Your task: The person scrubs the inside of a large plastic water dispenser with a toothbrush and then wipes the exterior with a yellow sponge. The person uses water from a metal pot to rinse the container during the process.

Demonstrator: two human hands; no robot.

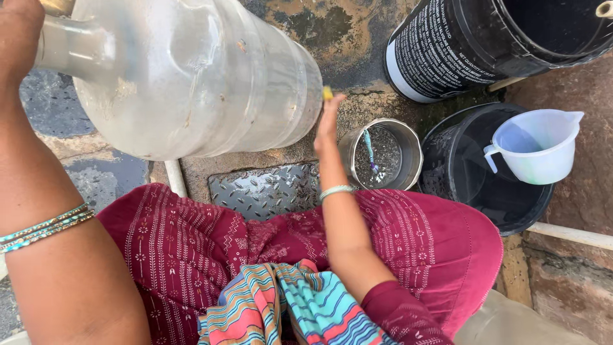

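A large clear plastic water jug (pixel 191 76) lies tilted on its side in the air, its neck at the upper left. My left hand (pixel 18 38) grips that neck. My right hand (pixel 329 121) reaches up to the jug's base and pinches a small yellow piece (pixel 327 93) against it; most of that piece is hidden by my fingers. Bangles circle both wrists. My lap, in a maroon patterned garment (pixel 191 249), fills the lower frame.
A steel pot (pixel 408 144) with water and a thin blue brush stands just right of my right hand. Further right, a black bucket (pixel 530 207) of water holds a white plastic mug (pixel 539 147). A bigger black bucket (pixel 447 51) stands behind. Wet stone floor and a metal drain plate (pixel 262 191) lie below.
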